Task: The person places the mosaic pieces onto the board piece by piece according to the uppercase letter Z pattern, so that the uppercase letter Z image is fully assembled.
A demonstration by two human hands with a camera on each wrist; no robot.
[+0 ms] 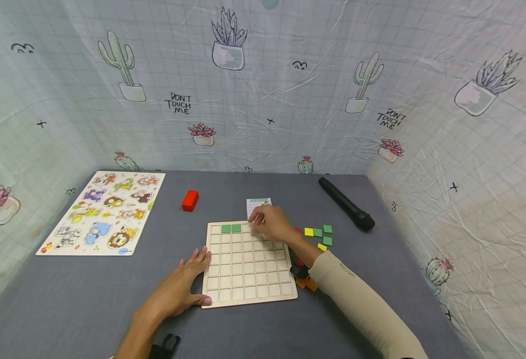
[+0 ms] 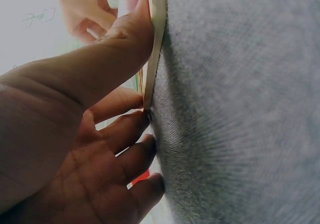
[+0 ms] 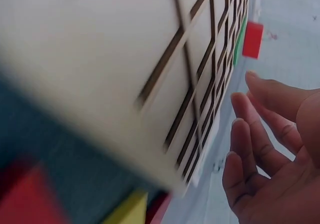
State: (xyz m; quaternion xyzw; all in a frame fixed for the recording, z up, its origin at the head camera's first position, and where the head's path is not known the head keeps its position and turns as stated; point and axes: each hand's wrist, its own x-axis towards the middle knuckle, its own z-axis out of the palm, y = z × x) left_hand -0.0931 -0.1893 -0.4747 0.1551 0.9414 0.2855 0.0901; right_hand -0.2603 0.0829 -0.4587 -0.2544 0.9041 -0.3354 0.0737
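**Right hand (image 1: 270, 223) hovering over the board (image 1: 227, 270)**

Its fingers are curving loosely, leaving a narrow gap (no tile is showing there). The board is lying beneath the fingertips and mostly to their near side, nearly square, so no long axis is standing out. Two green tiles (image 1: 226, 228) are sitting just left of these fingertips, nearer them than the left hand (image 1: 186, 281), which is spreading wide along the board's left edge.

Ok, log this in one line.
left hand: touching left edge of wooden grid board | right hand: near far edge | two green tiles: in far row
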